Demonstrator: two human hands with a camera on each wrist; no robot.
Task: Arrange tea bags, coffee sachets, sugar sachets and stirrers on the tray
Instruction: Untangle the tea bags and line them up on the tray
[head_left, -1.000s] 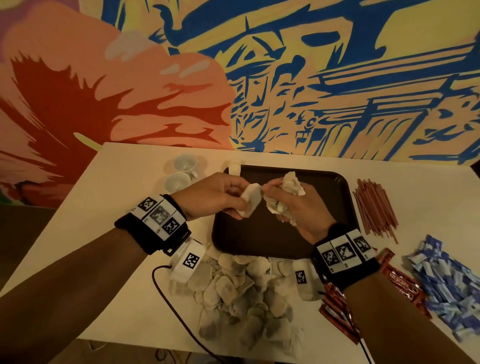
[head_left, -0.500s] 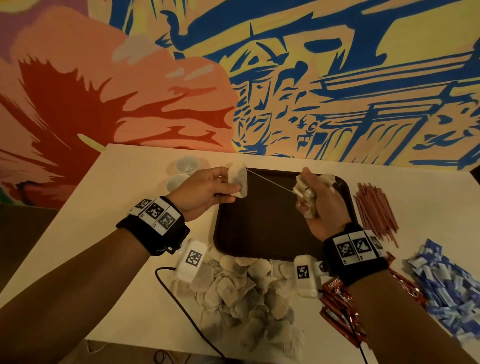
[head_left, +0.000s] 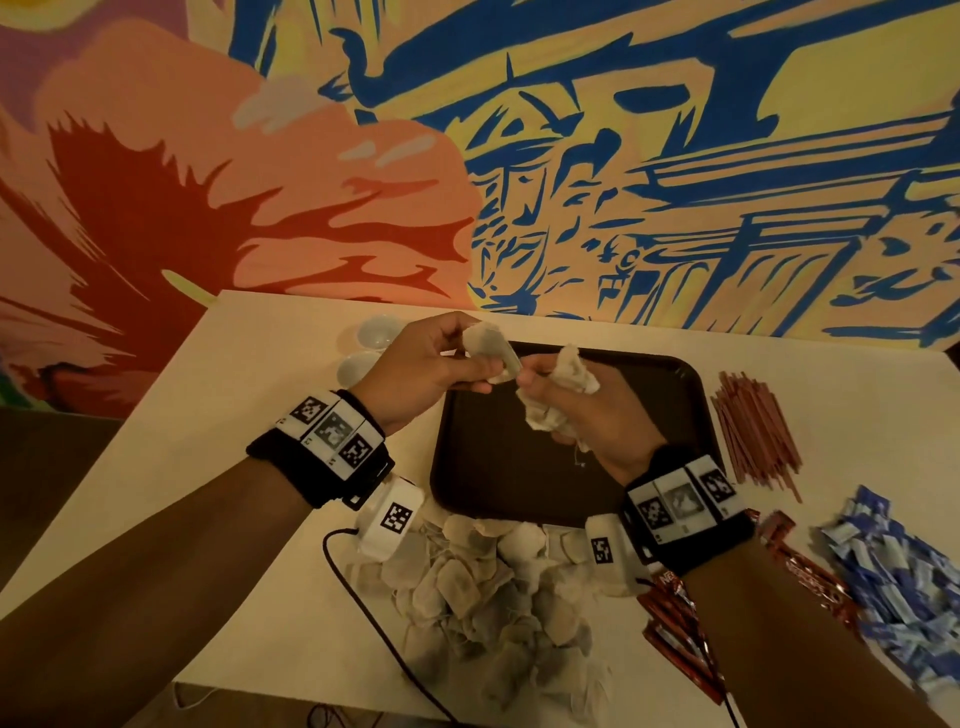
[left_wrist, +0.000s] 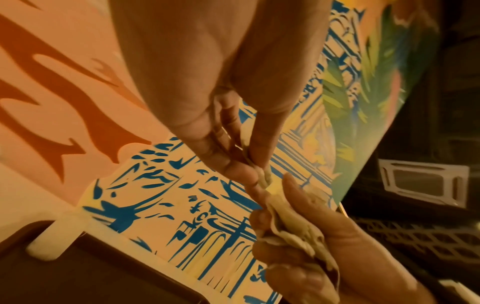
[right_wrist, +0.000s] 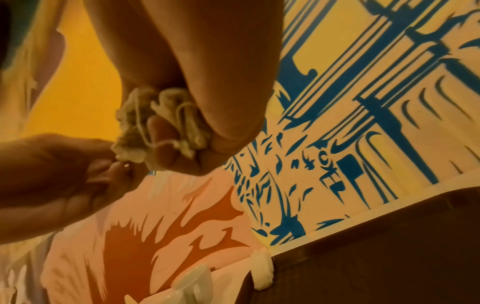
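Both hands hover above the dark brown tray (head_left: 519, 483). My left hand (head_left: 441, 364) pinches a single tea bag (head_left: 491, 348) between thumb and fingertips; the same tea bag (left_wrist: 262, 174) shows edge-on in the left wrist view. My right hand (head_left: 582, 410) grips a crumpled bunch of tea bags (head_left: 566, 384) in its fist, with their strings tangled in the bunch (right_wrist: 158, 131). The two hands almost touch. A pile of loose tea bags (head_left: 483, 587) lies on the table in front of the tray.
Red-brown stirrers (head_left: 753, 431) lie right of the tray. Red coffee sachets (head_left: 680, 623) and blue sugar sachets (head_left: 904, 577) sit near my right forearm. Two small white cups (head_left: 371, 345) stand left of the tray, a white piece (right_wrist: 262, 267) at its far rim. A black cable (head_left: 374, 623) crosses the table.
Half a second ago my hands were apart with a string stretched between them. Now they have come back together, the left tea bag next to the right hand's bunch.
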